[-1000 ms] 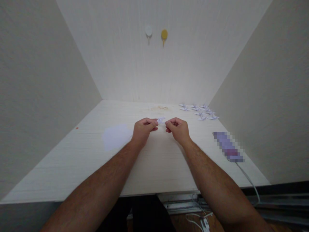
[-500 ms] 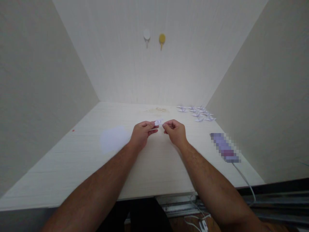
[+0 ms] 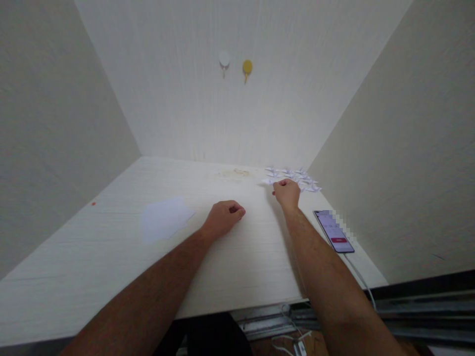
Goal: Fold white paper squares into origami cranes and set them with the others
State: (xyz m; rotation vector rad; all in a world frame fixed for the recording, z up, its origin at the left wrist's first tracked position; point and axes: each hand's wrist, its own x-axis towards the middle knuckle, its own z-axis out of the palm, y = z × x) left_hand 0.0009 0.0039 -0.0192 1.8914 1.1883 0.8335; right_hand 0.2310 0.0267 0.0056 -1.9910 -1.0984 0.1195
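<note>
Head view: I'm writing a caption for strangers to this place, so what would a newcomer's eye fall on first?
Probably the right hand, with a small folded paper at its fingertips, next to the cluster of paper birds toward the back right of the table. The yellow hook on the pale back wall likely comes next, then the lit phone lying at the table's right side.

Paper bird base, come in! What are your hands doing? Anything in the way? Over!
Right hand pinching white paper crane. Left hand curled, nothing visible in it. Other paper cranes close beside right hand.
</note>
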